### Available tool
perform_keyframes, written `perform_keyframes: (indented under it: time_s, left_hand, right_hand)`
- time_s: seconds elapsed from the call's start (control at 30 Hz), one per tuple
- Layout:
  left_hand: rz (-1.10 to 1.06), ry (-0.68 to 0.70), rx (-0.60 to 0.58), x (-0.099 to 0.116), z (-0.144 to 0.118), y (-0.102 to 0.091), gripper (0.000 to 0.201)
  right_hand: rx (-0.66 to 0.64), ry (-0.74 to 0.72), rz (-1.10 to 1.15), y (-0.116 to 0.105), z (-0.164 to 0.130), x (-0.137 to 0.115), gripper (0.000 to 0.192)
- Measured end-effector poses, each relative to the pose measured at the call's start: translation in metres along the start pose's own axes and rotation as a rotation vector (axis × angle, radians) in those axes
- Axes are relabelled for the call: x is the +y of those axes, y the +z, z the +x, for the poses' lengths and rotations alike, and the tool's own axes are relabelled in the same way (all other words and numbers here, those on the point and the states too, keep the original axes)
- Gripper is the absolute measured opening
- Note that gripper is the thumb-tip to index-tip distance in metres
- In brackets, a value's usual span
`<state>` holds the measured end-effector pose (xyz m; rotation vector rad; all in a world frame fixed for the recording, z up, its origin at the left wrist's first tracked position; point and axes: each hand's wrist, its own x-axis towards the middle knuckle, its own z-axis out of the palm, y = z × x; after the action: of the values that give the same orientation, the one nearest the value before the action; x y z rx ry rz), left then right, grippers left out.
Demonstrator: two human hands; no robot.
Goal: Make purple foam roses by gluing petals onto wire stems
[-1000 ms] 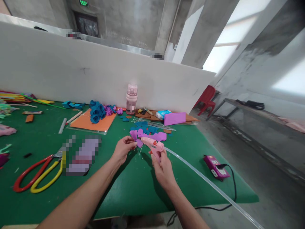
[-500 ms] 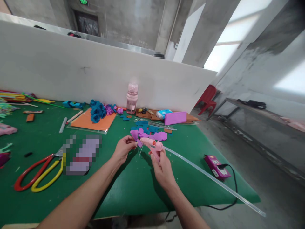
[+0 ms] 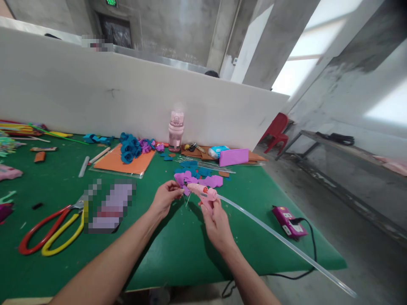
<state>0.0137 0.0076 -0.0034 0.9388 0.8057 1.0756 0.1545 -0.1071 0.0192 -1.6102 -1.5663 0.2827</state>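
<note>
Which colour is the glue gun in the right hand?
Pink glue gun, seen in the head view.

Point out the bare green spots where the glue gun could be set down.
Bare green mat lies between the two forearms, and between the right hand and the purple power strip. It is crowded ahead of the hands, with purple and blue foam pieces; left lie the scissors.
</note>
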Motion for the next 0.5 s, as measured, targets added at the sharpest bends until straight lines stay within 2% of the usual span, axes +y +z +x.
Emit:
perform_keyframes:
  time_s: [0.5]
  left_hand:
    - [0.016, 0.005, -0.005, 0.001, -0.0009, 0.0002, 0.025]
  right_hand:
    - [0.018, -0.002, -0.007, 0.0, -0.0006, -0.0001, 0.035]
